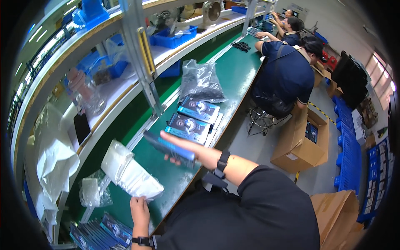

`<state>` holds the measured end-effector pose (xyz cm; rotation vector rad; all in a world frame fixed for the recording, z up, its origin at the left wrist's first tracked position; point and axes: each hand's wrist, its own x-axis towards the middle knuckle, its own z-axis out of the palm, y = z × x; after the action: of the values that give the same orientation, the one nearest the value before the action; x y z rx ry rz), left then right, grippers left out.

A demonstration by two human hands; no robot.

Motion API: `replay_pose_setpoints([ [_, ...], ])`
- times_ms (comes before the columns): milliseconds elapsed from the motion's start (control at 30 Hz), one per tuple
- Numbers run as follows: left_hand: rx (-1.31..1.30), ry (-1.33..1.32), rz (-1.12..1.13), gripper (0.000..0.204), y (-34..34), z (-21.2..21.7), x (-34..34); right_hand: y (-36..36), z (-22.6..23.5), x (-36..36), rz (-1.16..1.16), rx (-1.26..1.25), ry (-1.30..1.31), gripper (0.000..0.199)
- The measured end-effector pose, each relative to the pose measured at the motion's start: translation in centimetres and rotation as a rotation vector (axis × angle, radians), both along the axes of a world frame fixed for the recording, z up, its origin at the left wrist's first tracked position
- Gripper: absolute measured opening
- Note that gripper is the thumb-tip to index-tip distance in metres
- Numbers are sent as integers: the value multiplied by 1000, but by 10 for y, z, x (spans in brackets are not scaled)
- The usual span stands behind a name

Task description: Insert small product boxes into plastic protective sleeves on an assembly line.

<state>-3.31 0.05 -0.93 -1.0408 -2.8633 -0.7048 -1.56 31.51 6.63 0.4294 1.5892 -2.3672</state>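
Observation:
My right hand (186,149) grips a flat dark blue box (160,144), tilted on edge over the green bench. The fingers wrap beneath the box and the thumb side lies along its top. Lower down, my left hand (140,207) pinches the near corner of a stack of clear plastic bags (129,170). Just beyond the right hand, printed boxes (188,128) lie in piles, with another printed box (200,109) behind them. A large clear bag of dark small parts (201,81) rests past those.
Many packed boxes (100,231) stand in a row at the lower left, near a small plastic bag bundle (93,191). A metal shelf post (141,58) rises along the bench's left. Co-workers (283,75) sit farther along; an open carton (298,146) stands on the floor.

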Motion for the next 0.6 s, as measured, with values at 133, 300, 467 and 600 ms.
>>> replay_pose_setpoints([
  [133,127,-78,69,15,-2,7,4,-30,-37,11,109,-223,-98,46],
  [300,167,-5,48,10,-5,2,-10,-68,-86,13,370,-699,-70,35],
  [467,461,-107,102,7,-10,-22,-28,-106,-91,-6,496,-747,-161,60],
  [600,586,-616,534,10,-22,-16,-35,-108,-89,-18,464,-680,-102,37],
])
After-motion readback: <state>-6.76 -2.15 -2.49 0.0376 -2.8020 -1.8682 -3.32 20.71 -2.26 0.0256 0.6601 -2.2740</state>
